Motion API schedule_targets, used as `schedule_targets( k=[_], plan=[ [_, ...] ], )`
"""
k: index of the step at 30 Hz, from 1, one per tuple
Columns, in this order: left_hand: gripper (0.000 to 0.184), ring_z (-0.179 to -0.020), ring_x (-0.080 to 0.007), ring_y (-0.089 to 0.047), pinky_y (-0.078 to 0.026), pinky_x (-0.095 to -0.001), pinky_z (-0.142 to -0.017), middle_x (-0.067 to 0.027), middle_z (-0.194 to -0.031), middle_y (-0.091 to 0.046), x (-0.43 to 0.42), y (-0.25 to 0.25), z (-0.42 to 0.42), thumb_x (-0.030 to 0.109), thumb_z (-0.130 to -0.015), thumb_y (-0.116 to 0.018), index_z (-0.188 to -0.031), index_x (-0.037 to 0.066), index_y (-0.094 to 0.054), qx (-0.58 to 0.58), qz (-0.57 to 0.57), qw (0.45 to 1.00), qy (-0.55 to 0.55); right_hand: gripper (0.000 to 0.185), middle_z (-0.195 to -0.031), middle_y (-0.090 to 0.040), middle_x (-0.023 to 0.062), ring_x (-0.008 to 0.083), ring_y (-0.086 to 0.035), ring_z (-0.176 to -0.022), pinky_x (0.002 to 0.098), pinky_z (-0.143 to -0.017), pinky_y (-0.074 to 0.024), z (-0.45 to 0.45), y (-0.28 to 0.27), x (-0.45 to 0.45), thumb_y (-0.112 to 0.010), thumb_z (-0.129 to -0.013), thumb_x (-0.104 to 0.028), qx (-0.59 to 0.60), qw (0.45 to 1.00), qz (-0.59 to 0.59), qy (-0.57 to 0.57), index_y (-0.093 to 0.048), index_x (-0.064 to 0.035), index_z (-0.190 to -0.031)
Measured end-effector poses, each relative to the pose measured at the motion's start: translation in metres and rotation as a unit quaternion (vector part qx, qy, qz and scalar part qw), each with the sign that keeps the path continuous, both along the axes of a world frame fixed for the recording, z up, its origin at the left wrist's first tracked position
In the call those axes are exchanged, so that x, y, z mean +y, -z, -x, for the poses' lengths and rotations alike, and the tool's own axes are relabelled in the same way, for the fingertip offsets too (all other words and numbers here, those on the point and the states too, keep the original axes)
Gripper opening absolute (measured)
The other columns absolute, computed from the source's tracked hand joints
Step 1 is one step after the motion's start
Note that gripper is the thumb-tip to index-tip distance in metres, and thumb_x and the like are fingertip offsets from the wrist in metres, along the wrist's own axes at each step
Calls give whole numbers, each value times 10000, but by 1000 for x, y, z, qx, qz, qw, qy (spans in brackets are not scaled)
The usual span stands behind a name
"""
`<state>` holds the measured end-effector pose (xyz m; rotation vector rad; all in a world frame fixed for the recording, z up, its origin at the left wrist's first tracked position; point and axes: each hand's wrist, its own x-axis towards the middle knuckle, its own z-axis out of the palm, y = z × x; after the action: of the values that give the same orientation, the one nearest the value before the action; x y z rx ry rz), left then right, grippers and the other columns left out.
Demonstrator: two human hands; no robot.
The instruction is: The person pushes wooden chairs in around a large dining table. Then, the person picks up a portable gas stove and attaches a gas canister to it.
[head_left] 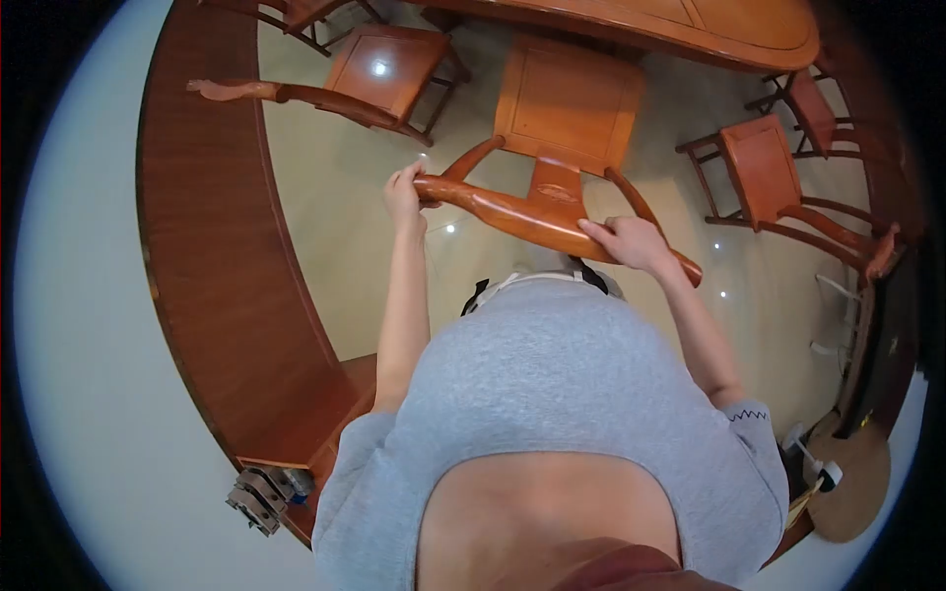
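Observation:
Right in front of my body stands a wooden chair [572,103], its seat partly under the table edge and its curved top rail toward me. My left hand [404,197] is closed around the left end of that rail. Farther along, toward its right end, my right hand [631,241] grips the same rail, thumb on top and the other fingers mostly hidden. The chair's flat back slat runs from the rail down to the seat, with a slanting post on each side.
A large wooden table [680,25] spans the top. Another chair [384,74] stands at the left, and one more [759,167] at the right. A long reddish-brown wooden surface [212,236] runs down the left side. Shiny floor tiles [325,227] lie between.

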<state>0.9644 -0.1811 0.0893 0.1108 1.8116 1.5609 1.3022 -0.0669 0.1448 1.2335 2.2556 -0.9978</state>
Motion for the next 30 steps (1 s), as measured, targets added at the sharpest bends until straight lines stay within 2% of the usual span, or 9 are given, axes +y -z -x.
schedule_targets(
  k=[6,8,15,24,27,29,30],
  plan=[
    [218,-611,-209,-615,-504,-315,-411,-104,-789,-601,-98,14,-35,229,-793,-568,-878,29,-590,-16,19,999,-27,808,-745,-632,255,388,-631,-786,448,-737,-485,-29,16,-102,-359,-849,-700,14,1000,1,11,-649,46,-739],
    [181,-549,-201,-612,-514,-299,-372,-106,-734,-598,-117,11,-49,179,-788,-577,-838,6,-575,-13,-14,1000,-20,807,-731,-629,253,388,-630,-775,451,-730,-484,-46,17,-122,-360,-851,-697,12,1000,-6,15,-644,47,-720],
    [171,-526,-191,-602,-502,-285,-358,-98,-725,-593,-165,-2,-91,170,-778,-587,-820,5,-574,-1,2,1000,-12,809,-711,-626,237,373,-632,-752,448,-723,-482,-84,-1,-168,-361,-852,-696,-6,1000,12,25,-648,43,-692],
    [143,-480,-167,-565,-466,-265,-329,-78,-692,-577,-162,-32,-128,152,-772,-600,-788,14,-564,-1,18,1000,0,794,-705,-632,196,308,-634,-744,408,-716,-477,-116,-24,-155,-369,-854,-693,-35,996,70,36,-675,30,-734],
    [137,-473,-160,-560,-445,-256,-313,-76,-686,-576,-143,-33,-131,150,-769,-605,-769,18,-565,7,10,1000,1,788,-631,-611,171,269,-640,-669,382,-662,-489,-118,-33,-133,-381,-854,-690,-52,993,94,49,-658,31,-694],
    [131,-444,-154,-545,-417,-250,-300,-76,-673,-573,-120,-35,-131,146,-769,-606,-760,21,-567,21,-16,1000,-10,768,-541,-573,131,226,-625,-554,352,-586,-497,-118,-34,-106,-394,-858,-680,-30,990,127,53,-629,18,-637],
    [131,-444,-154,-545,-417,-250,-300,-76,-673,-573,-105,-37,-130,146,-769,-606,-760,21,-567,23,-15,1000,-15,768,-541,-573,131,226,-625,-554,352,-586,-497,-116,-34,-88,-394,-858,-680,-29,990,128,48,-629,18,-637]
  ],
)
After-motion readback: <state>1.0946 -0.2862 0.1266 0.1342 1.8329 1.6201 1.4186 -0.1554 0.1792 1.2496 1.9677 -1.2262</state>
